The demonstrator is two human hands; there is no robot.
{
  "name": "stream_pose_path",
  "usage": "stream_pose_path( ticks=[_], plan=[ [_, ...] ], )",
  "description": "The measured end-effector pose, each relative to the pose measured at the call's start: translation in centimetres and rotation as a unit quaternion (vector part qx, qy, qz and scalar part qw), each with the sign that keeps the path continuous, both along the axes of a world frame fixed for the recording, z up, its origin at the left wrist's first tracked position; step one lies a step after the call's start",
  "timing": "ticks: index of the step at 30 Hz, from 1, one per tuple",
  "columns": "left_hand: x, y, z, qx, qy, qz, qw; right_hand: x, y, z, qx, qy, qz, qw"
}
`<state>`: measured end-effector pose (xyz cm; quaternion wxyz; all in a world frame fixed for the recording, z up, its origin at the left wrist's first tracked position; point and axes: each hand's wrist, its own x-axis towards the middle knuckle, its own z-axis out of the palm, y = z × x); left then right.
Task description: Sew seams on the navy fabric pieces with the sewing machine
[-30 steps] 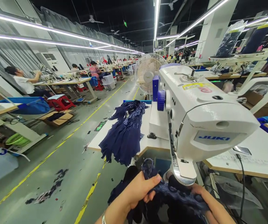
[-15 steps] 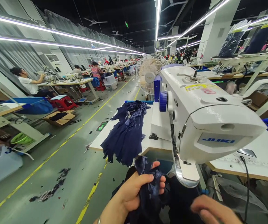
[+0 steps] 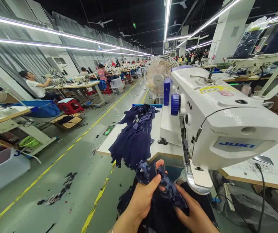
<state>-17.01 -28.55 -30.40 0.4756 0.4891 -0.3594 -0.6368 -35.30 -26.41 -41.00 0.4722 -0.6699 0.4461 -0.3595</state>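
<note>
Both hands on the navy lace fabric (image 3: 162,191), bunched low in front of the sewing machine (image 3: 216,119), just left of its head. Left hand (image 3: 141,200) has fingers closed around the upper fold, thumb on top. Right hand (image 3: 194,215) pinches the lower edge, fingers curled shut on it. Fabric is soft, crumpled, patterned lace. The machine is white, glossy, hard-shelled. More navy pieces (image 3: 135,137) drape off the white bench (image 3: 153,142) left of the machine.
</note>
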Motion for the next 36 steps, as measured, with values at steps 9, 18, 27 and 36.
stream_pose_path(
  ticks=[9,18,27,36],
  plan=[
    [-0.1,-0.3,1.1,-0.006,-0.246,0.034,0.969,-5.9,1.4,-0.9,-0.036,0.122,-0.079,0.989],
    [1.3,-1.4,-0.1,-0.011,-0.284,0.018,0.959,-9.8,1.6,3.9,-0.022,0.153,-0.038,0.987],
    [-1.3,0.3,1.3,-0.013,-0.126,-0.307,0.943,-4.9,1.2,11.0,-0.112,0.215,0.124,0.962],
    [-4.8,-2.8,0.1,-0.019,-0.147,-0.113,0.983,-7.7,-2.6,9.4,-0.031,0.103,-0.144,0.984]
  ],
)
